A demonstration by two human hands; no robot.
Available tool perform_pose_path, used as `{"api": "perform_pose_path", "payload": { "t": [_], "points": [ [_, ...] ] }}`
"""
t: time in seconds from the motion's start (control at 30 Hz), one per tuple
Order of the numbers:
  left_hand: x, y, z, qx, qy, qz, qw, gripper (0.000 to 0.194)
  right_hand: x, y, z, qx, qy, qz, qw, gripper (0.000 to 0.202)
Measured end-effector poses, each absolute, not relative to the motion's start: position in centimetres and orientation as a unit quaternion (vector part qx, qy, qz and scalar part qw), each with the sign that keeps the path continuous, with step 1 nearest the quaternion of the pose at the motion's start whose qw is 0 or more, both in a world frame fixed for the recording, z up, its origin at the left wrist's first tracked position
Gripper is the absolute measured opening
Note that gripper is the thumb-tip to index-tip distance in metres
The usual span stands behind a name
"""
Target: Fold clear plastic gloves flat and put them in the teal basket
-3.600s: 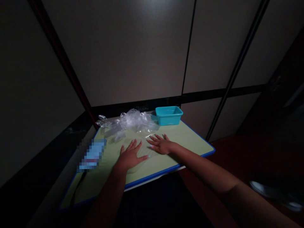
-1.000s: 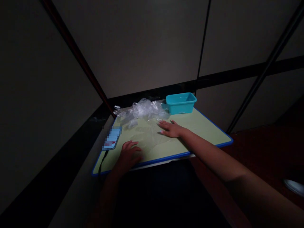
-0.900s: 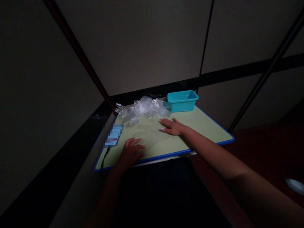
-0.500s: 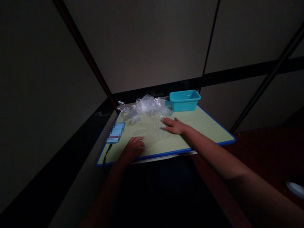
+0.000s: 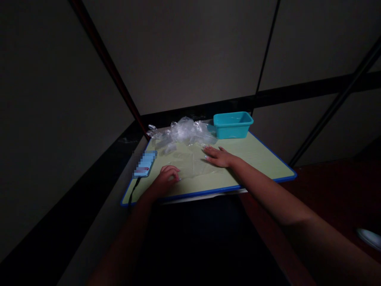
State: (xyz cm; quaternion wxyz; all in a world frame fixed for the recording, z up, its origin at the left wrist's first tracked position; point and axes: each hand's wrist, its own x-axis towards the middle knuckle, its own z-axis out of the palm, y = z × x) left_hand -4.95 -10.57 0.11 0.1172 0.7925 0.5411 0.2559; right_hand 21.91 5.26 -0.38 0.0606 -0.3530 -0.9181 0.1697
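Observation:
A thin piece of clear plastic film (image 5: 195,163) lies spread on the pale yellow-green board (image 5: 253,159); whether it is a bag or a glove I cannot tell. My right hand (image 5: 218,156) rests flat on its right part, fingers stretched out and slightly apart. At the film's near left corner, my left hand (image 5: 167,177) has its fingers curled, thumb and fingertips closed on the edge. Just behind the film is a crumpled heap of clear plastic (image 5: 187,132), with loose ends sticking out to the left.
A turquoise rectangular bin (image 5: 233,126) stands at the board's back right. A phone (image 5: 145,163), blurred out, lies at the left edge with a black strap or cable (image 5: 133,192) hanging over the front. Walls rise behind and left. A white shoe (image 5: 370,238) shows on the floor.
My left hand has moved slightly up and left, its fingers more curled together at the film's edge. My right hand stays flat in place.

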Motion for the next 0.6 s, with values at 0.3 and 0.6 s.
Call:
{"api": "perform_pose_path", "payload": {
  "t": [0.3,0.6],
  "points": [
    [-5.4,-6.6,3.6,0.819,0.527,0.171,0.150,0.013,22.0,5.0,-0.2,-0.354,-0.917,0.174,0.063,0.067],
    [-4.0,-2.7,4.2,0.792,0.531,0.197,0.231,0.009,21.9,4.5,0.3,-0.357,-0.915,0.178,0.056,0.067]
  ]
}}
